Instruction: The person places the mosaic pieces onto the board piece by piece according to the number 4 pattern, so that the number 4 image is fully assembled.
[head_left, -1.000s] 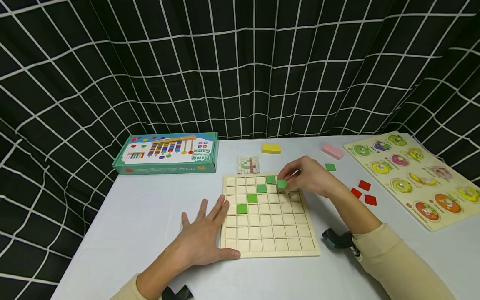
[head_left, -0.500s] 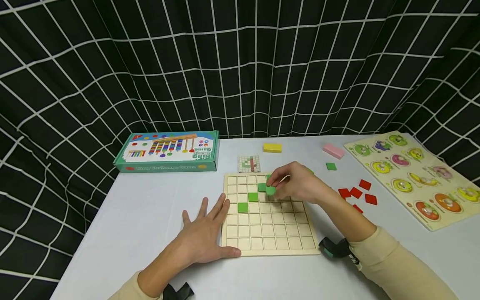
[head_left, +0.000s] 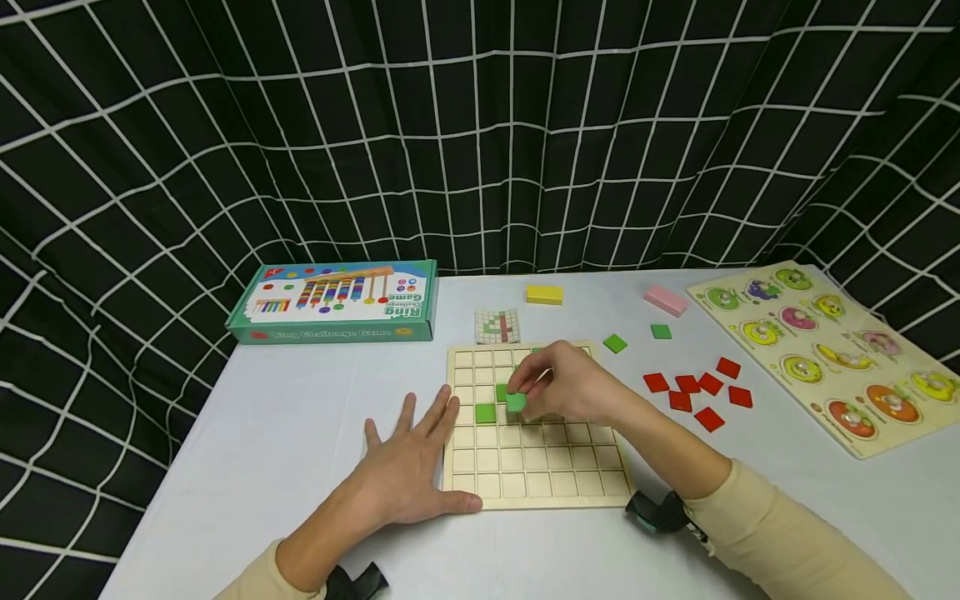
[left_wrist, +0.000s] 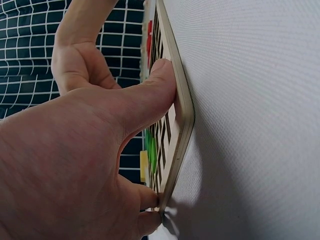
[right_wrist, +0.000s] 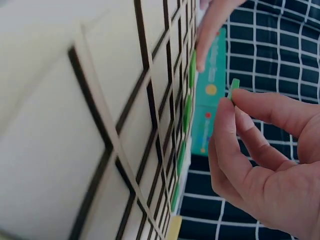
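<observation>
A pale wooden grid board lies on the white table. My right hand pinches a small green square tile between thumb and fingertips. In the right wrist view this tile is held tilted and apart from the board. Several green tiles sit in board cells in a diagonal line, among them a front-left tile; my right hand partly hides the others. My left hand rests spread at the board's left edge. Its thumb lies on the front-left corner.
Loose red tiles and green tiles lie right of the board. A patterned card, yellow block and pink block are behind. A game box stands back left, a fruit puzzle board far right.
My right hand has moved left and nearer over the board with the green tile, uncovering red tiles and a loose green tile at the right. The left hand stays in place.
</observation>
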